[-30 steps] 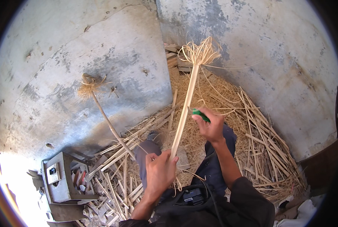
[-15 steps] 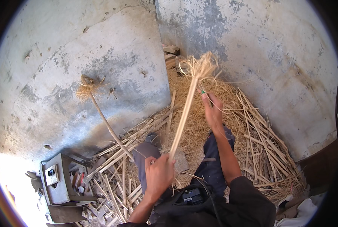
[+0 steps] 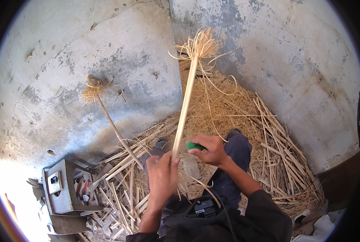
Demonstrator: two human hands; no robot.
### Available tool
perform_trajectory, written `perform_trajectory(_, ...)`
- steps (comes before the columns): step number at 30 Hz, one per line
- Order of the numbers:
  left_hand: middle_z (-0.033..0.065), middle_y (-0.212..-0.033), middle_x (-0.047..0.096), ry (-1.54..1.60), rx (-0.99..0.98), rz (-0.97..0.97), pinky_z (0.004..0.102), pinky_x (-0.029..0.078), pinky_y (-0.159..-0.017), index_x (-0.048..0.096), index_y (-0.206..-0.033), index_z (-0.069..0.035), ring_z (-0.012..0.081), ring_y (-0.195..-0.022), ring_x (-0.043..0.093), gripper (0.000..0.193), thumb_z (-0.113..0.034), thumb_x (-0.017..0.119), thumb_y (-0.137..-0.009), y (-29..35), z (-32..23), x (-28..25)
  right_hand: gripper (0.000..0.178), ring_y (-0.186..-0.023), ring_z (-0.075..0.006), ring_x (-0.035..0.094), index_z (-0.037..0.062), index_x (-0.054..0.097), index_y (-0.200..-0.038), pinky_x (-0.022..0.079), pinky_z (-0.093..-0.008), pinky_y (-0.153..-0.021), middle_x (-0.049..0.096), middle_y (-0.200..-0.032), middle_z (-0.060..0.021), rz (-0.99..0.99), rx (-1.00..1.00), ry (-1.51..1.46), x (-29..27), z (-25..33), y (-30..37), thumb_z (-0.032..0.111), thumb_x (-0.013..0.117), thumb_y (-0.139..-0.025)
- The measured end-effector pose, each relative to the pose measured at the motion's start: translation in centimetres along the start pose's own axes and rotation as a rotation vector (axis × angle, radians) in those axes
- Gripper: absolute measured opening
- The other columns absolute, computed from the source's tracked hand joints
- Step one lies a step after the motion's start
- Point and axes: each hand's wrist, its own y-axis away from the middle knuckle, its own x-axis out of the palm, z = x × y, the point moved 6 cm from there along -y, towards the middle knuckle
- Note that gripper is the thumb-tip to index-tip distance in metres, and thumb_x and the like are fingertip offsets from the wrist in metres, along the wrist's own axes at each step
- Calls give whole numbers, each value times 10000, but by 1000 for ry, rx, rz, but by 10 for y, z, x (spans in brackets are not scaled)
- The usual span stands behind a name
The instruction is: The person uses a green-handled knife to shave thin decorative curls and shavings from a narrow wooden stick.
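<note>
My left hand (image 3: 160, 176) is closed round the lower end of a long pale wooden strip (image 3: 184, 107). The strip slants up and away from me, and its far end bursts into a tuft of thin curled shavings (image 3: 204, 45). Just right of the strip, near its held end, my right hand (image 3: 212, 150) grips a green-handled tool (image 3: 195, 146). I cannot make out the tool's blade. Long loose curls hang from the tuft down toward my right wrist.
A heap of fine shavings (image 3: 216, 101) fills the corner, with split strips (image 3: 278, 149) piled at its right. Left, a stick with a frayed top (image 3: 110, 121) leans by the stained wall (image 3: 139, 48). An open-sided wooden box (image 3: 63, 201) stands lower left.
My right hand has come down with the green-handled tool, from near the tuft to beside my left hand. The strip has risen, and more long curls hang from its tuft.
</note>
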Motion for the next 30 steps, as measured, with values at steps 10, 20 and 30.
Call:
perform_trajectory(10, 106, -766, 707, 40, 45, -81, 431, 392, -1017, 723, -1156, -24, 303, -776, 647, 175, -130, 665, -1029, 3, -14, -6, 326, -682, -212, 742, 109, 793, -1083, 561, -332, -572, 769, -884, -39, 2, -20, 204, -4, 23, 1, 377, 850, -907)
perform_trajectory(20, 97, -849, 739, -56, 61, -118, 445, 389, -930, 705, -1107, -62, 329, -746, 608, 183, -146, 766, -956, 8, -20, -12, 317, -581, -222, 670, 99, 806, -1058, 507, -347, -518, 698, -750, -47, -53, -40, 247, -14, 36, -5, 371, 851, -903)
perform_trajectory(30, 88, -769, 730, -35, 34, -158, 432, 369, -1019, 712, -1073, -64, 273, -754, 653, 147, -136, 768, -958, 5, -23, -17, 326, -582, -188, 673, 149, 806, -1103, 501, -334, -507, 685, -754, -1, -51, -64, 346, -14, 41, -2, 405, 835, -904)
